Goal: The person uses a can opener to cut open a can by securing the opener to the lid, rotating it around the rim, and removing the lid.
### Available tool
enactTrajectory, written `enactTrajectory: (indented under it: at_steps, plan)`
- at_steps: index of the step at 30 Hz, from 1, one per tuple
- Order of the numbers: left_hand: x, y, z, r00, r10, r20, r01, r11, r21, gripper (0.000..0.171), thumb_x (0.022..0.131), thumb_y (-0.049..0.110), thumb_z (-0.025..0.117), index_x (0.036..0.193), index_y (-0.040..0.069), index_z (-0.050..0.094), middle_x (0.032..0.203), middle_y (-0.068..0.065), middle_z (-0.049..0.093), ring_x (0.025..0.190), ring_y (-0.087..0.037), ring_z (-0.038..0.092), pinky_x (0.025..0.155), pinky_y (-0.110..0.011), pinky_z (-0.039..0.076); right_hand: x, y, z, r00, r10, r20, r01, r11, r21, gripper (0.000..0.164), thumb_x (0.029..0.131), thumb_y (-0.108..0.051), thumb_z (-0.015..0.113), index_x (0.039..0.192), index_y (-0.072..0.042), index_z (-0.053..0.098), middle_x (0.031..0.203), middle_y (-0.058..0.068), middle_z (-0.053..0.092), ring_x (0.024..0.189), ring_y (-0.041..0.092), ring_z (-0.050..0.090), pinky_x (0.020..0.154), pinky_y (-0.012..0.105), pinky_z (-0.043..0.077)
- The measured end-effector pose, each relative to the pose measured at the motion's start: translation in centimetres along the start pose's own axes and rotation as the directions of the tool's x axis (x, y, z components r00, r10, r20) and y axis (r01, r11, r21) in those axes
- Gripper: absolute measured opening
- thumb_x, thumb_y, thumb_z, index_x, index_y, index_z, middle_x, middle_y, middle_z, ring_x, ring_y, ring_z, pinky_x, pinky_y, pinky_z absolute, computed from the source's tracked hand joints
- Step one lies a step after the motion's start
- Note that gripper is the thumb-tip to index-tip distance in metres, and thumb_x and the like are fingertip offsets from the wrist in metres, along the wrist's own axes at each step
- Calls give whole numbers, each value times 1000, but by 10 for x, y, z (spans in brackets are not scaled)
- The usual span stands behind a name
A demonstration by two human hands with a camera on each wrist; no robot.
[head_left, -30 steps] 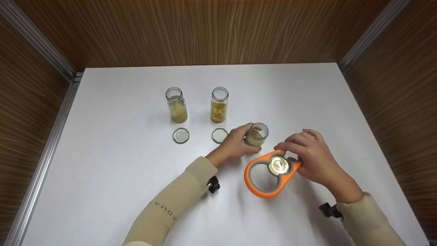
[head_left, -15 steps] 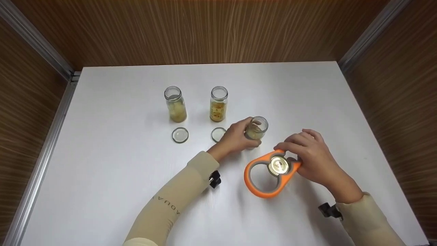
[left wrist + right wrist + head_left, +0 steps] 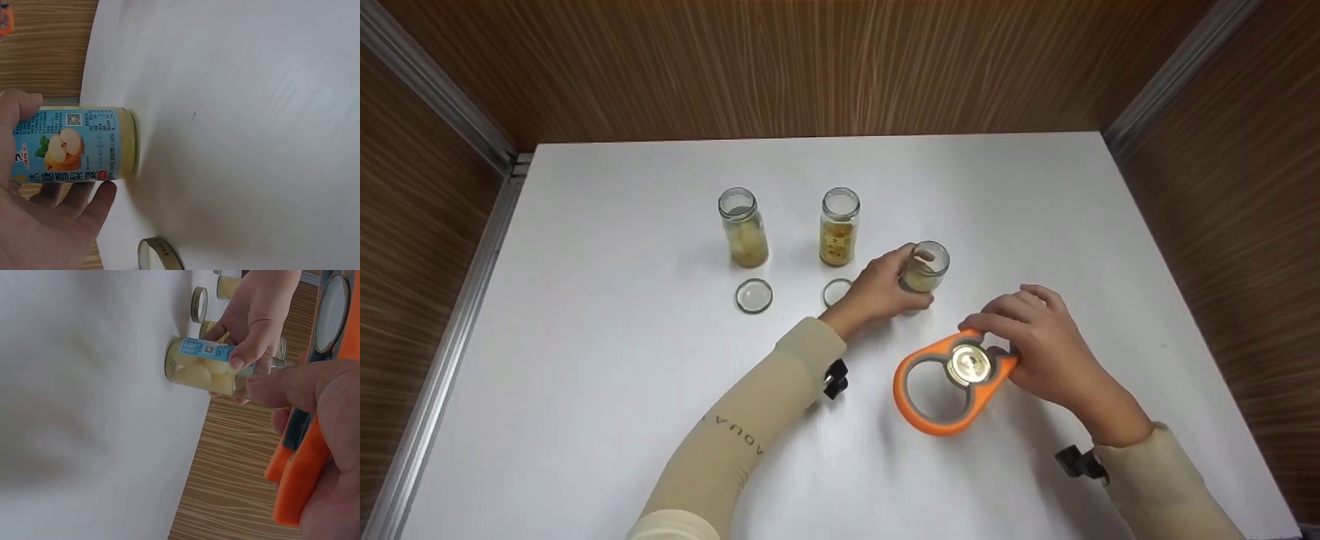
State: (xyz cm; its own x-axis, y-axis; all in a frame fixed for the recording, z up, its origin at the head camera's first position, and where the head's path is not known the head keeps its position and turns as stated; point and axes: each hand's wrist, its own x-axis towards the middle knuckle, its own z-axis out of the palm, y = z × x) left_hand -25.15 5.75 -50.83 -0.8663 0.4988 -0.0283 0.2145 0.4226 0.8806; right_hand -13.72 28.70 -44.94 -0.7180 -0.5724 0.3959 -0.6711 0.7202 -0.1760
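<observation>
My left hand (image 3: 879, 291) grips an uncapped glass jar (image 3: 922, 280) from its left side, thumb towards me and fingers around the far side. In the left wrist view the jar's blue label (image 3: 67, 147) shows pears, and its base is close to the white table. Pale fruit pieces show through the glass in the right wrist view. My right hand (image 3: 1041, 339) holds an orange and grey jar opener (image 3: 910, 403) by its handle end, to the right and nearer me. A gold lid (image 3: 970, 364) sits in the opener's smaller ring; its pale underside (image 3: 332, 314) shows in the right wrist view.
Two uncapped jars stand further back: one with pale fruit (image 3: 748, 241), one with amber contents (image 3: 838, 238). A lid (image 3: 754, 295) lies in front of the first, and another lid (image 3: 835, 292) is partly behind my left wrist. Wood-grain panels (image 3: 825, 67) enclose the white table.
My left hand has moved the jar away from me, towards the back of the table, widening its distance from the opener. My right hand and the opener have hardly moved.
</observation>
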Motion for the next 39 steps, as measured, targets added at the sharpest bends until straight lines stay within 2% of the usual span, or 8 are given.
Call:
enactTrajectory:
  at_steps: [8,15,23,39]
  plan:
    - [9,-3,-6,999,-12,-47,11,1000,-28,60,81,21,78,135,23,52,129,1,62,120,-14,56,106,-31,42,-3,-3,1,1000,11,0,-11,1000,14,59,62,15,77,105,-26,74,95,-6,65,94,18,60,101,61,37]
    - [14,1,-6,999,-24,-41,22,999,-32,64,86,23,77,141,19,45,136,0,58,127,-15,52,111,-32,38,-6,-6,3,999,35,15,-35,999,19,58,62,13,82,105,-25,75,96,-5,66,95,19,60,101,60,37]
    - [15,3,-5,1000,-16,-12,16,1000,-16,64,89,24,75,143,21,41,141,-2,53,133,-16,47,113,-33,35,-9,-10,4,1000,21,-1,-21,999,29,59,60,14,80,105,-25,75,95,-5,66,94,19,60,100,60,38]
    - [19,6,-6,1000,-21,-13,22,999,47,65,88,24,75,142,20,39,140,-4,52,132,-19,48,113,-36,37,-16,-15,6,999,45,-4,-44,998,36,56,62,11,84,104,-25,75,95,-6,66,95,18,61,100,61,37]
